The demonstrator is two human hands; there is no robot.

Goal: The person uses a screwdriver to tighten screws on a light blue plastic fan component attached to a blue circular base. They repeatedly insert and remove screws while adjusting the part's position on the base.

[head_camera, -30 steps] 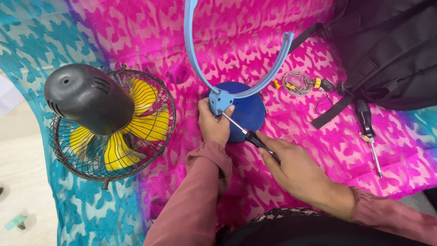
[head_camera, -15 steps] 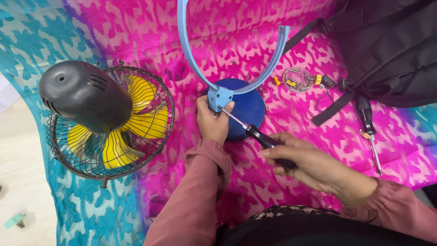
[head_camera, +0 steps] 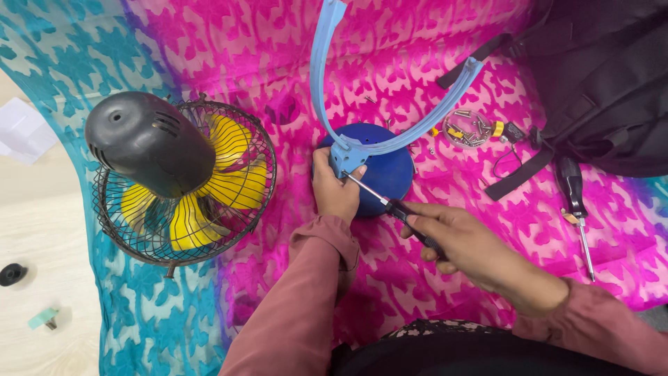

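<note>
Here the left hand (head_camera: 335,191) has its grip closed around the joint where the light-blue yoke bracket (head_camera: 327,83) meets the round dark-blue fan base (head_camera: 383,174), steadying it. The right hand (head_camera: 466,244) is wrapped tight around a black-handled screwdriver (head_camera: 390,204), tip set at that joint, so a screw there looks to be the step in hand; turning it calls for a steady, aligned tip. Everything lies on a pink-and-teal patterned cloth (head_camera: 445,56) over pale flooring, the caged yellow-bladed fan head (head_camera: 181,181) left of the base.
</note>
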